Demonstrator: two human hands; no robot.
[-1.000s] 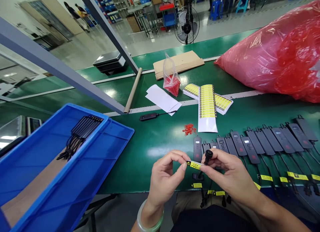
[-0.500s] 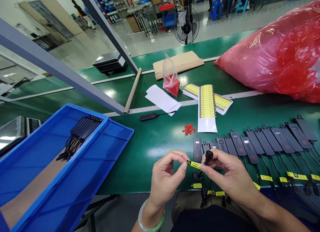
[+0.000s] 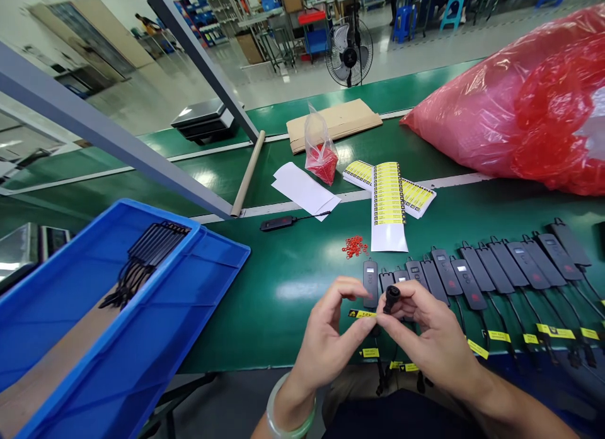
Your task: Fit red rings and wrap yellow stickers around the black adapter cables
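My right hand [image 3: 428, 329] pinches a black cable connector [image 3: 392, 295] between thumb and fingers, its round end facing up. A yellow and black label [image 3: 360, 313] marked 12V sticks out leftward from the cable just below that connector. My left hand [image 3: 333, 329] is beside it, index finger and thumb apart, the thumb tip touching the label's end near my right thumb. Just beyond my fingers lies a black controller [image 3: 370, 281] with a small screen. Several more black controllers [image 3: 467, 281] lie in a row to the right, their cables carrying yellow labels [image 3: 498, 336].
Label sheets [image 3: 388, 199], small red rings [image 3: 354, 246] and a bag of red pieces [image 3: 322, 159] lie ahead. A lone controller [image 3: 277, 223] is left of them, by white paper [image 3: 302, 187]. A blue bin [image 3: 189, 275] stands left; a big red bag [image 3: 491, 111] sits right.
My left fingers have let go of the label's free end and moved right, the thumb now at the cable. My right hand keeps the connector in place.
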